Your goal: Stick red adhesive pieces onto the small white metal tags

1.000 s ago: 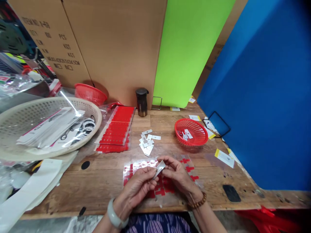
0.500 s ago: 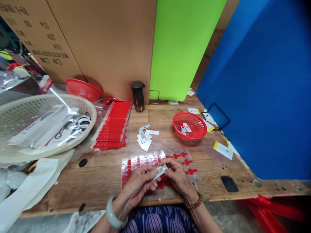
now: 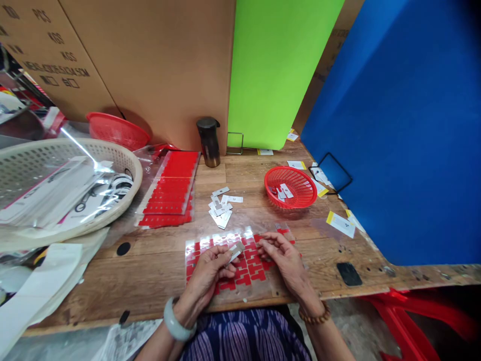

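Work on the wooden bench [image 3: 150, 273] looks partway: many red stickers remain on the clear sheet [image 3: 191, 244] at lower centre, and the red basket [image 3: 310, 183] right of centre holds a few tags. The right hand [image 3: 281, 255] curls over the sheet, its pinch unclear; the left hand [image 3: 208, 271] pinches one flat, pale, grey-ended tag [image 3: 236, 250], tilted above the sheet.

Sheet [image 3: 252, 269] is laid beneath left fingers [image 3: 221, 261] and right fingers [image 3: 276, 242]. Loose tags [image 3: 224, 219] are piled beyond left fingers, flask [image 3: 209, 143] behind; basket [image 3: 300, 189] is placed beyond right fingers.
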A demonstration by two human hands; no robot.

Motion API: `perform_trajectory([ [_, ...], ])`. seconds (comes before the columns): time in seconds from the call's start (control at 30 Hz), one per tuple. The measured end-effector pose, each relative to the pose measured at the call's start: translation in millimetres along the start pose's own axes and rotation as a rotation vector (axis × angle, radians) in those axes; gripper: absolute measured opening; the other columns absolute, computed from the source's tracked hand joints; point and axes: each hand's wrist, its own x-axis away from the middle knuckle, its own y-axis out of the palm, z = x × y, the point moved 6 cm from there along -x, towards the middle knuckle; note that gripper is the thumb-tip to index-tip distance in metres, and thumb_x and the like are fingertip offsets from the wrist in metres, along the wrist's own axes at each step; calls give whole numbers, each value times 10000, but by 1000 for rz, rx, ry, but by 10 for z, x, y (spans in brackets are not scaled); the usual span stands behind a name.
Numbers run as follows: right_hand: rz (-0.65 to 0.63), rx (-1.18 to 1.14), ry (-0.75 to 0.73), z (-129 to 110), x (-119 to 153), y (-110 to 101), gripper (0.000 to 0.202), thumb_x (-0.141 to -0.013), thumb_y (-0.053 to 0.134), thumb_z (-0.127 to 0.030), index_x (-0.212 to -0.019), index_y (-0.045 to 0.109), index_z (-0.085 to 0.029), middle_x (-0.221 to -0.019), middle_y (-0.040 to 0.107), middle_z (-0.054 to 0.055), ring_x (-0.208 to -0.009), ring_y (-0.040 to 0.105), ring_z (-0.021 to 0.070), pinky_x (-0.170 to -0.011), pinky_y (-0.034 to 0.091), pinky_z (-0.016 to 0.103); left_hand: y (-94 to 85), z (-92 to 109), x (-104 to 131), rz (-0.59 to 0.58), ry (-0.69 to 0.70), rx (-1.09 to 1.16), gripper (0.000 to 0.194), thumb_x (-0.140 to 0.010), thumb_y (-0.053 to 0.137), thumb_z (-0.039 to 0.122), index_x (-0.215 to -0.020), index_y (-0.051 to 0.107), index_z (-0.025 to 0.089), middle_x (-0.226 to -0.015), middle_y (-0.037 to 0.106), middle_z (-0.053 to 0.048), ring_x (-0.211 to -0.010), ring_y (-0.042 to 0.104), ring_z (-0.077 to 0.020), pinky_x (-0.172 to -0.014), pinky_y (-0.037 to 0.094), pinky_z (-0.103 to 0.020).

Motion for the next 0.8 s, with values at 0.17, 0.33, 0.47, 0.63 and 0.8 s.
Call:
perform_trajectory([
  [0.17,143,404,-130,-29,119,-146,152,-803,609,-352,-820,634,-204,-795,642,28,-739,581,181,-708,462,313,-107,0,-114,100,53,21,91,-790,649,138,-807,568,99,-782,717,-114,-604,688,-124,-598,566,-193],
  [0.33,102,672,-281,-93,155,20,117,-851,517,-221,-847,634,-218,-871,640,47,-824,574,205,-766,439,332,-73,-35,-163,112,68,20,174,-759,680,93,-878,553,104,-798,721,-106,-613,695,-126,-629,574,-202],
  [0.47,88,806,-334,-152,85,137,145,-876,472,-194,-883,615,-217,-884,619,61,-836,567,216,-778,431,349,-37,-42,-203,120,102,-2,206,-740,704,106,-878,551,117,-804,724,-93,-654,705,-135,-650,573,-205],
  [0.63,118,878,-436,-173,27,213,103,-856,502,-189,-878,599,-215,-886,612,65,-863,559,222,-803,415,352,1,-19,-290,108,172,-35,242,-697,750,182,-835,560,127,-743,717,-70,-666,708,-154,-643,568,-211],
  [0.8,48,965,-386,-119,-71,220,135,-845,454,-128,-772,541,-199,-787,578,32,-747,542,179,-717,405,308,21,-21,-330,111,181,-61,240,-695,749,198,-843,577,122,-784,717,-77,-693,710,-162,-664,567,-229],
])
